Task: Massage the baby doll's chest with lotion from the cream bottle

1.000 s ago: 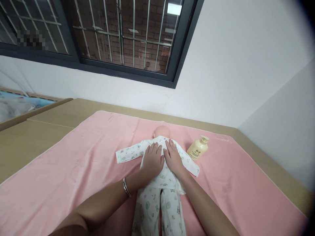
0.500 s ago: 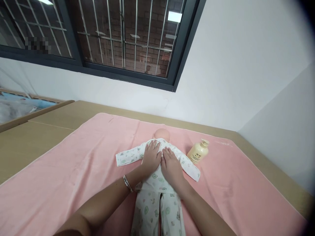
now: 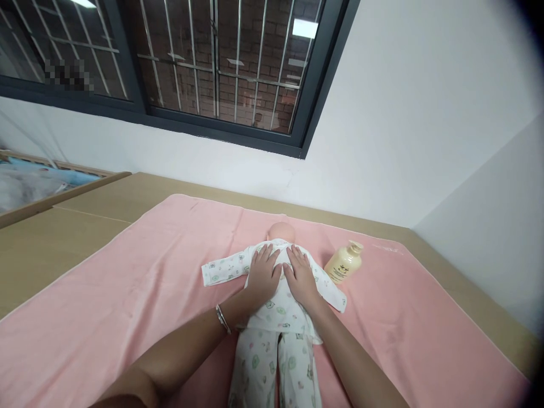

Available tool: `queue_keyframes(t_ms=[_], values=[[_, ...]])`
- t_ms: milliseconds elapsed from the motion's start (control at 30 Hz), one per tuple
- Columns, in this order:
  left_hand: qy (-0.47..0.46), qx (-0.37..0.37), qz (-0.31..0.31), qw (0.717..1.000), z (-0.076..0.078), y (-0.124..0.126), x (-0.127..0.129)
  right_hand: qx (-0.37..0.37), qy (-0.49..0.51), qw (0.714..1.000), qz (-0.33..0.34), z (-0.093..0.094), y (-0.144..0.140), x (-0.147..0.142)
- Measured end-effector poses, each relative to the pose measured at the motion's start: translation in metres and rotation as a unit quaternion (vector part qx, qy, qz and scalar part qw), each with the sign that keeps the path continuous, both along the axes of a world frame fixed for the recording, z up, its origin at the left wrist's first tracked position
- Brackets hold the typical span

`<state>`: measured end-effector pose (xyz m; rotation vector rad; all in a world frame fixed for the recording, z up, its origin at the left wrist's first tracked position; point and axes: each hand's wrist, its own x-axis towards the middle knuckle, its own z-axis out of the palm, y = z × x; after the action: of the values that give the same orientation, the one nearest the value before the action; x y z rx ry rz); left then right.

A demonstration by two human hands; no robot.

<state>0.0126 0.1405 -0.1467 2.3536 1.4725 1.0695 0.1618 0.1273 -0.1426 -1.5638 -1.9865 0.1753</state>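
Observation:
A baby doll [image 3: 281, 232] lies with its head toward the wall, its face not in view. It is dressed in a white long-sleeved top [image 3: 276, 309] with small green prints and matching trousers [image 3: 257, 362]. Flat on the left part of the top's upper half rests my left hand [image 3: 263, 276], fingers stretched out. My right hand [image 3: 301, 276] lies open on the right part, its fingers pointing toward the doll's head. The two thumbs are close together near the middle of the top. Neither hand grips anything.
A pale yellow pump bottle [image 3: 344, 262] stands to the right of the doll. Under both spreads a pink cloth [image 3: 170, 272] over a wooden surface [image 3: 89, 226]. Behind are a white wall and a barred window [image 3: 225, 68]. A wooden-edged bin [image 3: 38, 181] holds plastic-wrapped things at far left.
My right hand has shifted slightly outward to the right and up, so its fingertips sit farther from the left hand. The left hand stays on the top, almost unmoved.

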Motion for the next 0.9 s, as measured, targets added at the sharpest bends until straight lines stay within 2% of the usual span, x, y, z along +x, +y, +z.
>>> queue_keyframes(t_ms=[200, 500, 700, 800, 900], values=[[0.03, 0.022, 0.013, 0.999, 0.002, 0.001, 0.0, 0.006, 0.005, 1.0, -0.002, 0.0, 0.001, 0.001], [0.171, 0.123, 0.019, 0.977, 0.013, -0.02, 0.004, -0.004, 0.01, 1.0, 0.018, 0.003, 0.003, 0.004], [0.084, 0.049, 0.013, 0.995, 0.029, -0.014, -0.002, -0.025, -0.023, 0.999, 0.003, 0.01, -0.001, 0.0], [0.059, 0.034, 0.017, 0.998, 0.025, -0.004, -0.005, -0.024, -0.049, 0.998, -0.015, 0.014, -0.009, -0.01], [0.045, 0.03, 0.005, 0.999, 0.014, 0.005, -0.006, -0.027, -0.067, 0.997, -0.036, 0.017, -0.022, -0.022]])
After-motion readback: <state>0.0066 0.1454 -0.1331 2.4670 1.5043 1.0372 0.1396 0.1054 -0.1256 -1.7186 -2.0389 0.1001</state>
